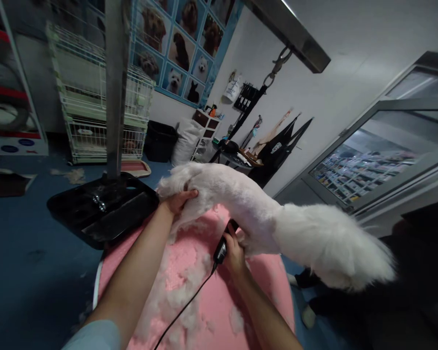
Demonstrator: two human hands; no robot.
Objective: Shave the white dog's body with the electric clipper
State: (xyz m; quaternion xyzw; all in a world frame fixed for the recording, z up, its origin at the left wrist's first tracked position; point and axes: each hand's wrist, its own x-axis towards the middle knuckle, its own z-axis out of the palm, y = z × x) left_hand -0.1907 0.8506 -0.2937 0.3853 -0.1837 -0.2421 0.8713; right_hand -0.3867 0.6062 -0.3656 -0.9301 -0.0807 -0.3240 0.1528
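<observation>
While the left hand [178, 200] grips the dog [241, 199], the right hand [235, 253] clasps a clipper [220, 251] over the fur-strewn counter [273, 282].

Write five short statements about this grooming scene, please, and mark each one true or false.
1. The right hand holds a black clipper under the white animal. True.
2. The left hand holds scissors. False: it grips the white animal's fur and holds no tool.
3. Loose white fur lies on the pink table. True.
4. The clipper is cordless. False: a black cord runs from it towards the camera.
5. The poster on the wall shows cars. False: it shows dogs.
</observation>
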